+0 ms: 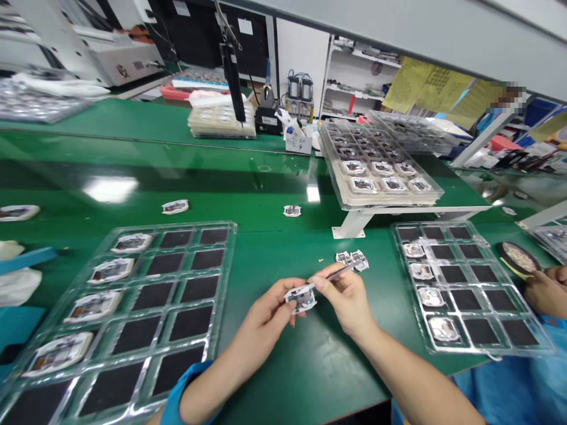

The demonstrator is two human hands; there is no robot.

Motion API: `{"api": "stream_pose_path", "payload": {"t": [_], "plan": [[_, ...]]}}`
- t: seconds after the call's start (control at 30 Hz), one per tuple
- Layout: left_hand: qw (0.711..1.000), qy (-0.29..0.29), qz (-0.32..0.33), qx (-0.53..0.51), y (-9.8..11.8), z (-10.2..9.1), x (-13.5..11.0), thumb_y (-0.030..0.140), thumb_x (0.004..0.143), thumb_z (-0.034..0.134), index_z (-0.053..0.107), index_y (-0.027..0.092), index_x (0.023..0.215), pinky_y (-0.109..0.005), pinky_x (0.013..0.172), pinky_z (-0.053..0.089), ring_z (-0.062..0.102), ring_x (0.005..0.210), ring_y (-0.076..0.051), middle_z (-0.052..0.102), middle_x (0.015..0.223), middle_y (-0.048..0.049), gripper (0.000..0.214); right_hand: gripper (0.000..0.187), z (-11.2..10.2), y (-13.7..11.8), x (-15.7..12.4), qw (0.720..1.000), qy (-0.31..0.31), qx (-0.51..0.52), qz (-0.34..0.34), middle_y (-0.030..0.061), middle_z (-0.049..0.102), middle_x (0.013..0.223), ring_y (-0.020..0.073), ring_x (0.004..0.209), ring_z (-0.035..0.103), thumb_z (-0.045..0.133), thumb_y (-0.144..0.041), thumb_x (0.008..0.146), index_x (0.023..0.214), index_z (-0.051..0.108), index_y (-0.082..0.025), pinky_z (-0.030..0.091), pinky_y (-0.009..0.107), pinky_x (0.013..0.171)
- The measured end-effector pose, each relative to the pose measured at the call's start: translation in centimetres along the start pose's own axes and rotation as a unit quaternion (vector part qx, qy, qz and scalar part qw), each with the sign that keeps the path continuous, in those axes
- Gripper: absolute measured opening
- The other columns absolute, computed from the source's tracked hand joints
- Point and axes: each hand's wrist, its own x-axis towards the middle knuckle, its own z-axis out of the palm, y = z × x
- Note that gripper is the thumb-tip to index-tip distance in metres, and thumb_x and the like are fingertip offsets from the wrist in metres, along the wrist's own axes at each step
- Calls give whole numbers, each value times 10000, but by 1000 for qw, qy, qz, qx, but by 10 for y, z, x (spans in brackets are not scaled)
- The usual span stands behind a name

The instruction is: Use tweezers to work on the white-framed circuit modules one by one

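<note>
My left hand (264, 313) pinches a small white part with a circuit board (302, 298) just above the green table. My right hand (345, 295) grips tweezers (335, 273) whose tip touches that part. Two similar white parts (353, 258) lie on the table just beyond my right hand. A clear tray (146, 307) with dark pockets lies to my left, several white parts in its left column. Another clear tray (469, 289) lies to my right with several parts in its left column.
A raised stand holds a stack of filled trays (376, 171) at the back right. Loose parts (175, 206) (292, 211) lie on the dark conveyor strip. Another person's hand (547, 289) rests at the far right beside a round dish (517, 258). Machines and shelves stand behind.
</note>
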Motion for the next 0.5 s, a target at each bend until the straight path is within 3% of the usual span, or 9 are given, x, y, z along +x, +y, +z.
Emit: {"api": "stream_pose_path", "payload": {"t": [0.5], "plan": [[996, -27, 17, 79, -3, -5, -1, 316, 860, 493, 573, 177, 1099, -299, 657, 471, 558, 685, -171, 624, 798, -21, 288, 151, 0, 0, -1, 999, -11, 32, 3, -5, 730, 685, 144, 640, 649, 808, -311, 724, 728, 696, -209, 505, 263, 640]]}}
